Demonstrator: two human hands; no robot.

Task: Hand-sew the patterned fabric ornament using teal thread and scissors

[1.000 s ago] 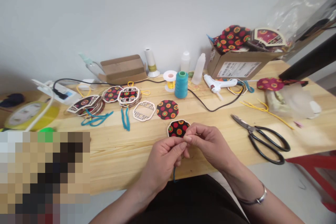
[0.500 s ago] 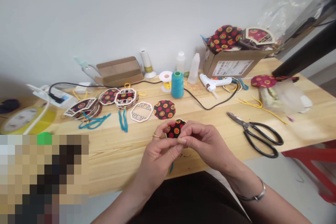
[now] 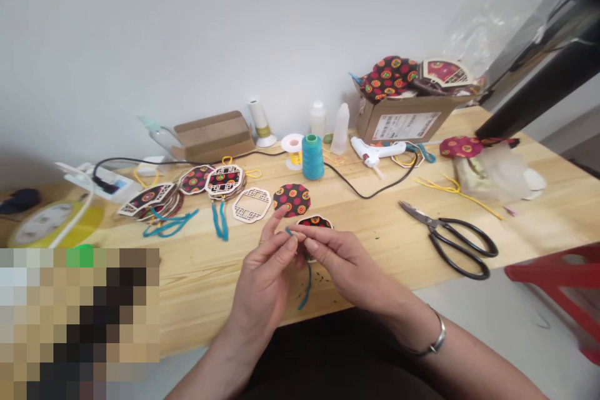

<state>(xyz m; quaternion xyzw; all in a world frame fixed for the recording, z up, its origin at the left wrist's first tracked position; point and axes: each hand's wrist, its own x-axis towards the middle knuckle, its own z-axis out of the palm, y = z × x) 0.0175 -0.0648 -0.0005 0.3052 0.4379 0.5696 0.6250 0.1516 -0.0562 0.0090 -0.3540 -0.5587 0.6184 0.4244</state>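
Observation:
My left hand point(image 3: 267, 265) is closed in a pinch on a blue cord point(image 3: 289, 232), whose short end pokes out at the fingertips. My right hand point(image 3: 344, 259) pinches at the same spot, its fingertips touching those of the left; the cord between them is mostly hidden. Just behind and under the fingers is a wood-framed ornament point(image 3: 316, 222) with black, red and yellow patterned fabric, partly covered by my hands. Below it a blue cord tail point(image 3: 305, 290) hangs down toward the table edge. A round fabric piece point(image 3: 291, 200) and a bare wooden lattice frame point(image 3: 252, 205) lie beyond the left hand.
Black-handled scissors point(image 3: 452, 240) lie to the right. Behind stand a teal thread spool point(image 3: 312, 157), a yellow cord spool point(image 3: 294, 151) and a white glue gun point(image 3: 375, 153) with its cable. Finished ornaments point(image 3: 225, 181) are stacked left; a cardboard box point(image 3: 394, 120) stands back right.
My hands have shifted slightly left and up off the ornament, now pinching a blue cord end. More of the hanging cord tail shows. The camera view has moved a little.

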